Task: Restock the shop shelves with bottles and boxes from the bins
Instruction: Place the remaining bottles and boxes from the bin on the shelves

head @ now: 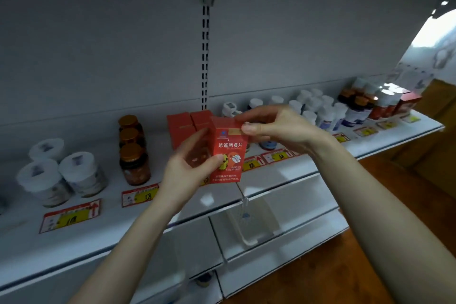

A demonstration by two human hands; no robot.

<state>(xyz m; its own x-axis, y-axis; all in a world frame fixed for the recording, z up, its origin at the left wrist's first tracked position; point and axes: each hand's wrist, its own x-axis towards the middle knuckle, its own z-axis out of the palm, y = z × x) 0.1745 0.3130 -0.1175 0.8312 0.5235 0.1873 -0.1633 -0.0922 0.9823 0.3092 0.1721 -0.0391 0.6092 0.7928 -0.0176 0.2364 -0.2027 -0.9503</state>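
A red box (228, 153) with white Chinese lettering is held upright in front of the white shelf (138, 219), just above its front edge. My left hand (190, 168) grips the box's lower left side, thumb on its front. My right hand (274, 126) pinches the box's top right corner. Behind it stand two more red boxes (187, 126) on the shelf, partly hidden by the held box.
On the shelf: three white-capped jars (61, 175) at left, three amber bottles (133, 150), several white bottles (318, 108) and dark bottles (365, 103) at right. Price tags (70, 216) line the front edge. Lower shelves hold a white basket (251, 224). Wooden floor at right.
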